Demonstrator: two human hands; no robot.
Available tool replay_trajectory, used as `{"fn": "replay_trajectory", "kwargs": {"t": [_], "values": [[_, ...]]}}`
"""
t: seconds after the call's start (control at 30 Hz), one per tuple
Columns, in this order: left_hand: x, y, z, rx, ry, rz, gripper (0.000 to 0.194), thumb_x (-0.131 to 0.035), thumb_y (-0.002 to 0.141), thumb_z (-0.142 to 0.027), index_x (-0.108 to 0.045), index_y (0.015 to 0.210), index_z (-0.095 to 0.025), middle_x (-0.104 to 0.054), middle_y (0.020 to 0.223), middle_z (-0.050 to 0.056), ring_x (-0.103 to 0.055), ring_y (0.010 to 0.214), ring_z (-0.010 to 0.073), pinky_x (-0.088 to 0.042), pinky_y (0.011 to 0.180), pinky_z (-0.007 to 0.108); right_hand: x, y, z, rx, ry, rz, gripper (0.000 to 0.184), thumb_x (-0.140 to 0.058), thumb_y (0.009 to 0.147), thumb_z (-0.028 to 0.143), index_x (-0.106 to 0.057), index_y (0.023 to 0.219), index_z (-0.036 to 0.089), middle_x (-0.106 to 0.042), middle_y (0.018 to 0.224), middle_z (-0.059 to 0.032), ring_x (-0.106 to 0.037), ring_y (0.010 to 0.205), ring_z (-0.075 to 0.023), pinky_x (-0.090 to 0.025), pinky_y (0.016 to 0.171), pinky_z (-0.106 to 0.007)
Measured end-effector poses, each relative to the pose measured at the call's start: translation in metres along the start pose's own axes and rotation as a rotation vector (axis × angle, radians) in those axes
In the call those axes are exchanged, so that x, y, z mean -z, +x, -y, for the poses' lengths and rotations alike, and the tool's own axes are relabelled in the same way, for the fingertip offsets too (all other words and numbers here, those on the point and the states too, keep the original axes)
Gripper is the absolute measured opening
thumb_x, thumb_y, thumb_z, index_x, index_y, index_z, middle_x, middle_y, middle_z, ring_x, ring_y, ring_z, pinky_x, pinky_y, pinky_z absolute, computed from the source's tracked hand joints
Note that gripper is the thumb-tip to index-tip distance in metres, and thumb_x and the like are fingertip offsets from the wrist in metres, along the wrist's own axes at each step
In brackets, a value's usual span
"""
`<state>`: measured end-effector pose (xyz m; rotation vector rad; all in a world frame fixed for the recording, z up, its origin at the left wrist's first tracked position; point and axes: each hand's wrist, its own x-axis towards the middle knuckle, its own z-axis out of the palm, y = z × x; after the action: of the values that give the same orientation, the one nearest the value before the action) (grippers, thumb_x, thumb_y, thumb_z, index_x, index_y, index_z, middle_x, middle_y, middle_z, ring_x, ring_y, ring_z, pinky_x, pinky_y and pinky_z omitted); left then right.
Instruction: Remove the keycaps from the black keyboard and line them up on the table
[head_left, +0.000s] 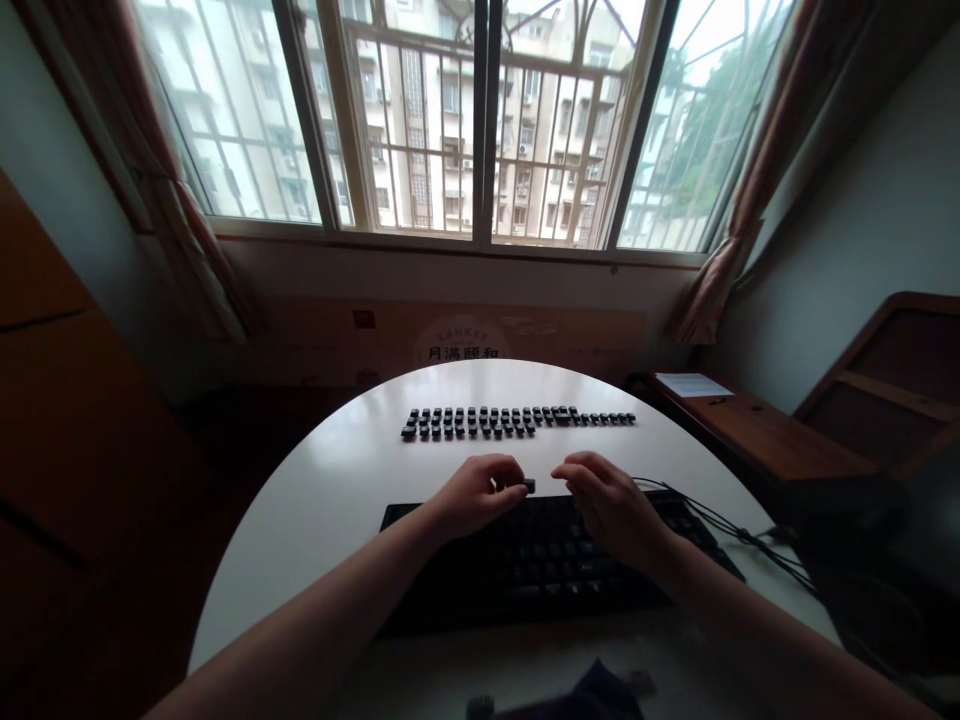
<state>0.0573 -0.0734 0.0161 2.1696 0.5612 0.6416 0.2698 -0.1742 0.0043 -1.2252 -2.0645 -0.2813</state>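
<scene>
A small black keycap (529, 485) is pinched between the thumb and fingers of my left hand (484, 490), just above the far edge of a black keyboard (544, 570). My right hand (604, 495) hovers over the keyboard a little to the right, its fingers stretched toward the keycap without touching it. Nothing shows in that hand, and its thumb is mostly hidden. Beyond both hands, several loose black keycaps (472, 422) stand in two rows on the white round table (315, 510). My forearms cover parts of the keyboard.
Black cables (739, 535) run along the table's right side. Near the front edge lies a dark bluish cloth-like thing (600, 690), blurred, beside a small dark object (480, 707). A wooden side table (739, 425) with a paper sheet (694, 385) stands at right, near a chair.
</scene>
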Motion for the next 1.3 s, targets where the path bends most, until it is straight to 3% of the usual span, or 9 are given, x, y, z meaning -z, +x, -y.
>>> {"fn": "replay_trajectory", "kwargs": {"t": [0.17,0.33,0.43,0.53,0.6,0.7,0.8,1.0,1.3], "values": [[0.000,-0.001,0.001,-0.034,0.002,-0.010,0.020,-0.064,0.080,-0.034,-0.067,0.081,-0.014,-0.062,0.076,0.002,-0.056,0.068,0.0132,-0.045,0.062,0.023,-0.008,-0.001,-0.002,0.050,-0.066,0.094,0.031,-0.052,0.096,0.027,-0.055,0.127,0.025,-0.065,0.099,-0.0046,-0.061,0.068,-0.0130,-0.046,0.058,-0.023],[-0.002,-0.002,0.000,-0.024,-0.042,0.022,0.025,-0.064,0.081,-0.038,-0.069,0.082,-0.014,-0.065,0.077,0.003,-0.057,0.070,0.0139,-0.045,0.061,0.023,-0.008,0.005,0.010,0.108,-0.070,0.091,0.023,-0.051,0.095,0.023,-0.064,0.113,0.022,-0.068,0.092,-0.0039,-0.063,0.069,-0.0119,-0.044,0.059,-0.020],[-0.002,-0.001,0.000,-0.013,-0.017,0.008,0.026,-0.060,0.084,-0.038,-0.070,0.089,-0.014,-0.068,0.082,0.004,-0.059,0.073,0.0150,-0.046,0.064,0.024,-0.003,0.016,0.010,0.071,-0.083,0.133,0.023,-0.050,0.095,0.024,-0.066,0.111,0.022,-0.069,0.091,-0.0040,-0.064,0.070,-0.0127,-0.045,0.061,-0.021],[-0.002,-0.001,0.001,0.012,0.091,-0.039,0.025,-0.056,0.086,-0.033,-0.069,0.098,-0.016,-0.069,0.084,0.004,-0.059,0.072,0.0152,-0.046,0.066,0.025,0.000,0.036,-0.015,-0.156,-0.104,0.190,0.021,-0.057,0.091,0.027,-0.070,0.106,0.023,-0.072,0.096,-0.0051,-0.066,0.079,-0.0167,-0.048,0.071,-0.026],[-0.002,-0.001,0.001,0.015,0.176,-0.042,0.021,-0.057,0.084,-0.028,-0.070,0.097,-0.017,-0.067,0.080,0.002,-0.057,0.069,0.0147,-0.045,0.065,0.025,-0.003,0.053,-0.047,-0.431,-0.083,0.289,0.020,-0.064,0.084,0.027,-0.074,0.101,0.024,-0.074,0.094,-0.0037,-0.067,0.086,-0.0196,-0.048,0.077,-0.028],[-0.003,-0.003,0.003,-0.023,0.237,0.000,0.020,-0.057,0.081,-0.021,-0.071,0.095,-0.018,-0.064,0.074,0.000,-0.056,0.066,0.0136,-0.044,0.065,0.024,-0.016,0.073,-0.095,-0.550,-0.059,0.374,0.020,-0.068,0.078,0.027,-0.078,0.093,0.019,-0.076,0.085,-0.0051,-0.069,0.078,-0.0205,-0.049,0.070,-0.027],[-0.003,-0.004,0.005,-0.052,0.255,0.023,0.020,-0.057,0.080,-0.019,-0.070,0.095,-0.019,-0.063,0.075,0.000,-0.055,0.067,0.0135,-0.043,0.065,0.024,-0.034,0.079,-0.121,-0.604,-0.030,0.411,0.023,-0.067,0.077,0.026,-0.078,0.096,0.017,-0.076,0.084,-0.0050,-0.069,0.074,-0.0188,-0.049,0.065,-0.025],[0.000,-0.004,-0.001,-0.064,0.255,0.065,0.020,-0.057,0.079,-0.016,-0.070,0.094,-0.018,-0.063,0.076,0.001,-0.055,0.068,0.0134,-0.044,0.067,0.024,-0.060,0.064,-0.124,-0.598,0.009,0.398,0.029,-0.066,0.078,0.031,-0.077,0.103,0.022,-0.076,0.089,-0.0029,-0.069,0.078,-0.0187,-0.049,0.070,-0.026],[0.002,-0.002,-0.007,-0.059,0.246,0.119,0.019,-0.056,0.079,-0.014,-0.070,0.091,-0.018,-0.064,0.082,0.003,-0.057,0.073,0.0148,-0.046,0.069,0.025,-0.056,0.058,-0.119,-0.543,-0.029,0.318,0.036,-0.068,0.079,0.031,-0.071,0.114,0.028,-0.074,0.092,-0.0002,-0.067,0.085,-0.0194,-0.048,0.081,-0.028]]}}
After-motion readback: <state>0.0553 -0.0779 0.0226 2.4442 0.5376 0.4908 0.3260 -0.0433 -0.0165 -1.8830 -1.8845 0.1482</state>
